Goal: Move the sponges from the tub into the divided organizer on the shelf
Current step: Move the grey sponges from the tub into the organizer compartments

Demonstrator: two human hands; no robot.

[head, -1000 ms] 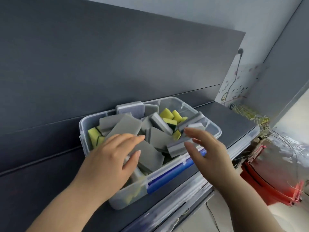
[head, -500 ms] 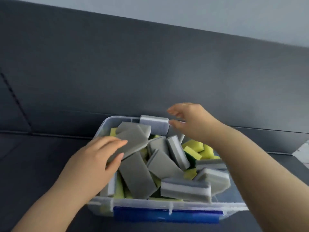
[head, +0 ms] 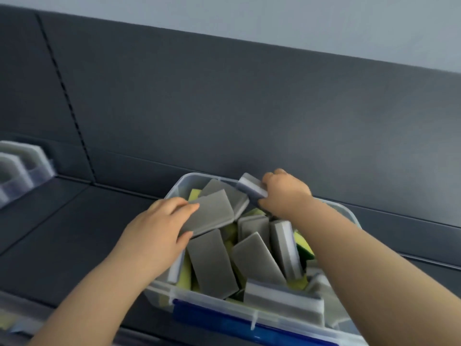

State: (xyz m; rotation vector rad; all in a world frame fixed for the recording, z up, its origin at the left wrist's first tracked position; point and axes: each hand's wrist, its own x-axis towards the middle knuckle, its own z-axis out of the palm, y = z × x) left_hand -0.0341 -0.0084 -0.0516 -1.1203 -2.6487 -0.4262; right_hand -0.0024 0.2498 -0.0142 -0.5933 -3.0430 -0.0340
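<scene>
Now the clear tub stands on the dark shelf, heaped with grey and yellow sponges. The left hand, at the tub's left rim, grips a flat grey sponge on top of the heap, fingers over its upper face and thumb under its near edge, while the right hand, at the tub's far rim, pinches a tilted grey-and-white sponge between curled fingers and thumb. The divided organizer sits well to the left of the tub, cut off by the frame edge.
</scene>
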